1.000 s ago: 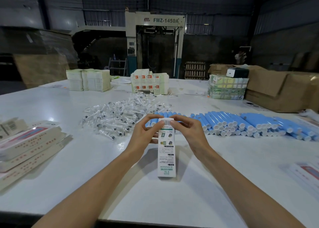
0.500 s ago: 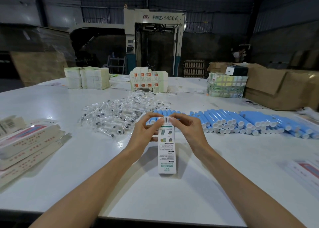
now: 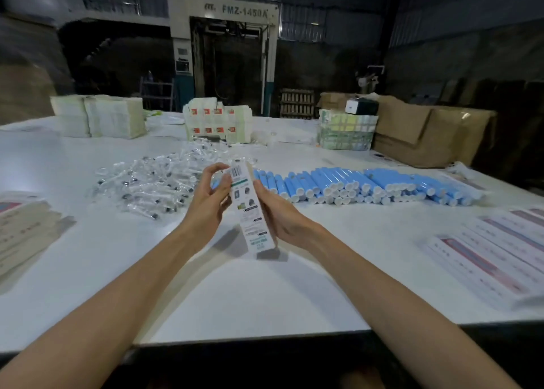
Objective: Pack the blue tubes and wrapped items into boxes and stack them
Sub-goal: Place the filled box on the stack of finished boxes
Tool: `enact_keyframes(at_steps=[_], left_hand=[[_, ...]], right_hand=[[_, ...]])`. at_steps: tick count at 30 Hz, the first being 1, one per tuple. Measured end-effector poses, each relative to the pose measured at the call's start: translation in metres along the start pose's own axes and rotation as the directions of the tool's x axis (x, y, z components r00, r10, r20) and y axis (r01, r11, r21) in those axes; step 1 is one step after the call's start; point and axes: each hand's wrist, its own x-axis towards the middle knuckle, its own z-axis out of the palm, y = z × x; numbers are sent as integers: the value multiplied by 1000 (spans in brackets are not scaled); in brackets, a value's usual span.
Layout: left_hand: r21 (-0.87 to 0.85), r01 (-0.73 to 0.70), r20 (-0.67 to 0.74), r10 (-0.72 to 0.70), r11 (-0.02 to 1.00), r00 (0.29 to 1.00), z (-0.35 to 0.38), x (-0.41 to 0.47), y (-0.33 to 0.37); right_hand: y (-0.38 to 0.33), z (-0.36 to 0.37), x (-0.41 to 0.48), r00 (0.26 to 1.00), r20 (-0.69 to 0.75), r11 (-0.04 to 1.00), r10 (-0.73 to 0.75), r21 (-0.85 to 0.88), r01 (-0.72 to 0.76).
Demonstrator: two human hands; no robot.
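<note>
One box [image 3: 250, 212] is held tilted over the desk [image 3: 265, 294]. The left hand [image 3: 206, 209] takes its top end by the barcode and the right hand [image 3: 282, 220] wraps its lower side, so both grips hold it. Most work seems left: a row of blue tubes [image 3: 368, 185] and a heap of wrapped items [image 3: 153, 185] lie unpacked beyond. I cannot tell if the printed boxes [image 3: 494, 250] at right are filled.

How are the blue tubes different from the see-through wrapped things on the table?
The blue tubes are solid blue with white caps; the wrapped items are clear with dark bits inside. The blue tubes lie side by side in a neat row; the wrapped items sit in a jumbled heap. Both rest on the white table, beyond the box held by the left hand and right hand.
</note>
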Motion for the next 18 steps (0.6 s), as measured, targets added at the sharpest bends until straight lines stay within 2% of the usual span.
enact_keyframes(at_steps=[2, 4, 6, 8, 11, 13, 15, 18], left_hand=[[12, 13, 27, -13, 1000, 1000, 2, -1, -2], [98, -4, 48, 0, 995, 999, 3, -2, -5], [270, -54, 50, 42, 961, 998, 2, -4, -9], [449, -123, 53, 111, 885, 992, 0, -5, -13], [637, -257, 198, 169, 727, 966, -3, -6, -19], [720, -341, 314, 154, 604, 937, -2, -8, -22], [758, -398, 383, 141, 517, 913, 1, -10, -25], [767, -454, 443, 137, 453, 886, 2, -13, -27]], right_hand=[[-5, -3, -10, 1000, 2, 999, 0, -41, 0], [-8, -10, -21, 997, -75, 987, -34, -161, 22], [-11, -22, -37, 977, -201, 940, -75, -341, 2], [-16, -42, -61, 943, -298, 851, -147, -523, -33], [-23, -86, -102, 842, -443, 621, -307, -764, -176], [-24, -117, -131, 757, -527, 371, -387, -840, -396], [-21, -145, -159, 690, -588, 134, -422, -794, -593], [-12, -176, -198, 646, -624, -83, -440, -688, -721]])
